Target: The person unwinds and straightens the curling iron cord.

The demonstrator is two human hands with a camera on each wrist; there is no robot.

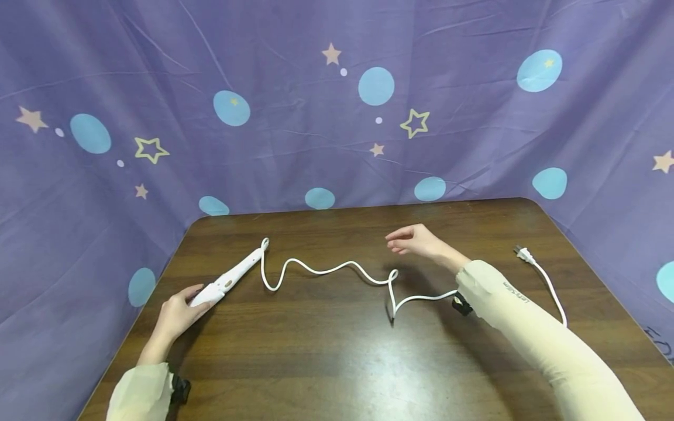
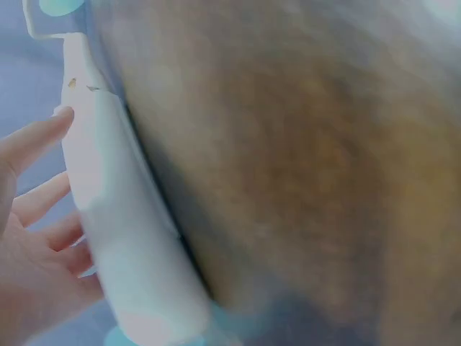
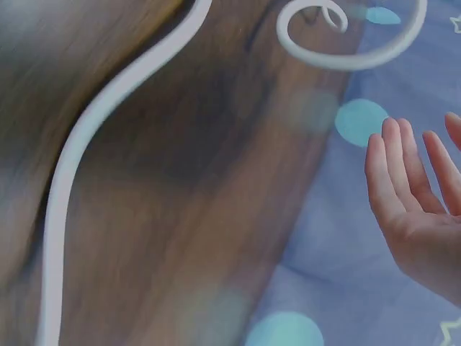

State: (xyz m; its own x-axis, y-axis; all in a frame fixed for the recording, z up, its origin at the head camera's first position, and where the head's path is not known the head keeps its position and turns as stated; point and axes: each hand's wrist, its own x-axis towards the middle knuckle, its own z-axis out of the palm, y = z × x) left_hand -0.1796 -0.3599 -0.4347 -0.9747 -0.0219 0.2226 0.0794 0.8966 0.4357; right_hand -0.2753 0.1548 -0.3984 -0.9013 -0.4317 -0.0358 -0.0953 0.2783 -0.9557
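A slim white hair straightener lies slantwise at the left of the table, its cord end pointing to the back. My left hand holds its wide near end, thumb on one side and fingers on the other. In the left wrist view, the pale body of the hair straightener runs alongside the fingers. From its far end a white cord winds rightward across the table. My right hand hovers above the tabletop beyond the cord, holding nothing, its fingers loosely bent and apart from the cord.
A two-pin plug lies at the right of the wooden table, and the right sleeve covers part of its cord. Behind the table hangs a purple curtain with stars and blue dots.
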